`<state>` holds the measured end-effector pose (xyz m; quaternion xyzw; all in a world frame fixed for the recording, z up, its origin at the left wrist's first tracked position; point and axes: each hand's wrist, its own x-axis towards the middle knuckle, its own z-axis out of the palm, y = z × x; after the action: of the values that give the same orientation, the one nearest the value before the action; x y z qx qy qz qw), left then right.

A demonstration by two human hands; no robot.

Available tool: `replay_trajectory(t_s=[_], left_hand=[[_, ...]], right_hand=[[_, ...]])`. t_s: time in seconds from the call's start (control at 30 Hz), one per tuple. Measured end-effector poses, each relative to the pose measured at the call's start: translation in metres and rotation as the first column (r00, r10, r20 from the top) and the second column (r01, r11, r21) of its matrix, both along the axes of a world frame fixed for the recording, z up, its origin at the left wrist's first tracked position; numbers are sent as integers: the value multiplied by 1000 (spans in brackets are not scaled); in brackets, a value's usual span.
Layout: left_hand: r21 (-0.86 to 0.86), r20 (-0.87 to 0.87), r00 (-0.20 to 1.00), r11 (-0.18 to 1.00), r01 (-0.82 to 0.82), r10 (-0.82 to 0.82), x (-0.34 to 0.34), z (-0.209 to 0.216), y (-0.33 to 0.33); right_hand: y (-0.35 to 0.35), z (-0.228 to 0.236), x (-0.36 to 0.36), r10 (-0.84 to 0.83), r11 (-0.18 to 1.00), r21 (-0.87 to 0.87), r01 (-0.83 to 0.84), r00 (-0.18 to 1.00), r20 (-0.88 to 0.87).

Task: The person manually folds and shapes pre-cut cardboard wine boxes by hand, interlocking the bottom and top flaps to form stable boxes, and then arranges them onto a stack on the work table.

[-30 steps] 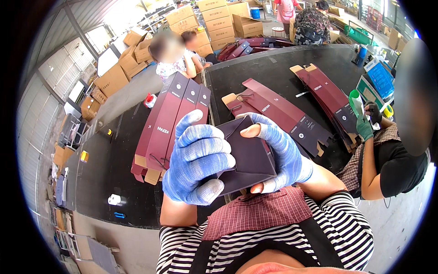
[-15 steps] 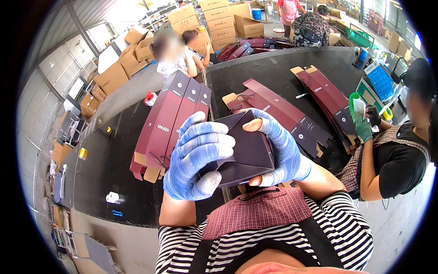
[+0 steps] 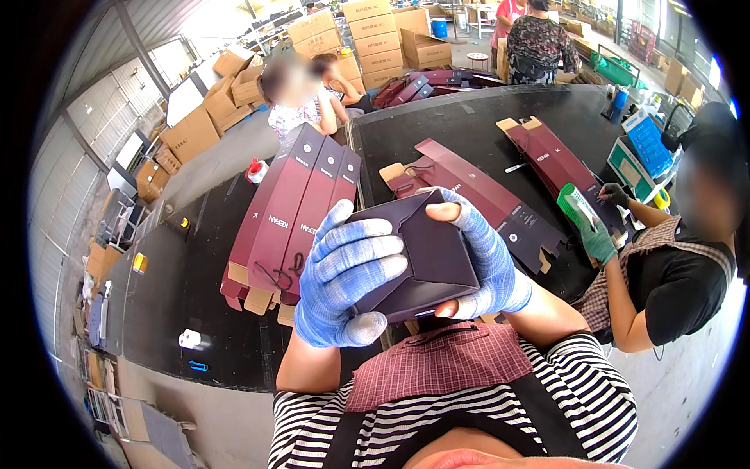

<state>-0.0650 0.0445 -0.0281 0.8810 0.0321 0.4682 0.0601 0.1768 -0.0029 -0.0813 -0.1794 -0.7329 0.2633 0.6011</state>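
A dark purple cardboard box (image 3: 437, 246) is held in front of my chest, its end facing up with folded flaps closed over it. My left hand (image 3: 344, 270), in a blue and white knit glove, lies across the left part of that end, fingers and thumb bent against the flaps. Around the right side wraps my right hand (image 3: 492, 266), gloved alike, with bare thumb and fingertip showing at the box's edges. Its other fingers are partly hidden. Just beyond my left hand, several long maroon and dark boxes (image 3: 269, 223) with black cords lie side by side on the black table (image 3: 187, 273).
More maroon boxes (image 3: 476, 191) lie ahead and to the right. A co-worker (image 3: 672, 273) at my right holds a green item (image 3: 578, 207) over one. A red-capped bottle (image 3: 256, 170), a white roll (image 3: 190, 338) and a blue clip (image 3: 198, 365) rest on the table.
The box and both my hands have shifted only slightly, with the grip kept. The co-worker's hands have moved left and down to a maroon box. A person in the background has straightened up.
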Motion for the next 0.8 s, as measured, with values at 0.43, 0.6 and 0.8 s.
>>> replay_trajectory(t_s=[0.43,0.6,0.8], left_hand=[[-626,164,982,759,180,-97,41,-96,9],[-398,-111,982,898,-185,153,33,-174,12],[-394,-419,859,794,-464,295,21,-153,23]], right_hand=[[-2,-50,8,-31,937,-346,-59,968,-249],[0,-36,52,-130,957,-266,-119,642,-756],[43,-26,81,-495,813,-580,51,585,-642]])
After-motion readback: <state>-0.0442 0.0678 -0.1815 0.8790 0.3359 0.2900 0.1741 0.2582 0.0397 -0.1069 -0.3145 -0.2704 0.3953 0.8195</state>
